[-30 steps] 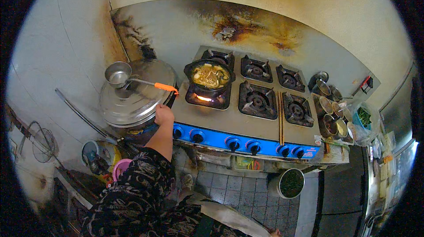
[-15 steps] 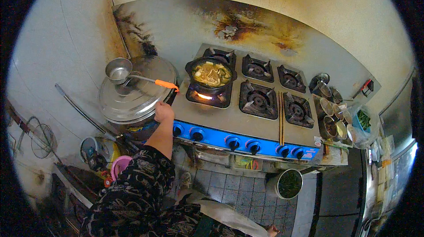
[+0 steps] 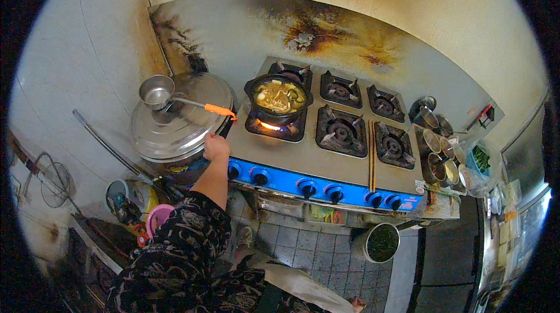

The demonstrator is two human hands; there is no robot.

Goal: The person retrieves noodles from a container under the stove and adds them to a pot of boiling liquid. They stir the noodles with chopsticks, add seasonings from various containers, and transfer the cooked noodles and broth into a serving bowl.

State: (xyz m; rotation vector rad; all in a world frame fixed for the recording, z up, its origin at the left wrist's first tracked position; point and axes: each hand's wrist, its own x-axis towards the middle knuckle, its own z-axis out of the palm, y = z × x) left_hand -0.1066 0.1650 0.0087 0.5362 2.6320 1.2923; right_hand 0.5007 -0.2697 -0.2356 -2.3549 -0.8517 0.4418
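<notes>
While the dark pot [image 3: 279,98] of soup simmers over a lit burner, my left hand [image 3: 215,147] rests closed at the stove's [image 3: 326,164] front left corner, holding nothing, just below the orange-handled ladle [image 3: 175,98] lying on the big steel lid [image 3: 175,123]. Taking it likely means reaching up, opening for the handle. My right hand is out of sight.

Shiny steel ladle [image 3: 157,92] with orange plastic grip on glossy metal lid [image 3: 175,123], left of matt steel stove [image 3: 326,155] bearing wooden chopsticks [image 3: 371,155], blue glossy front.
</notes>
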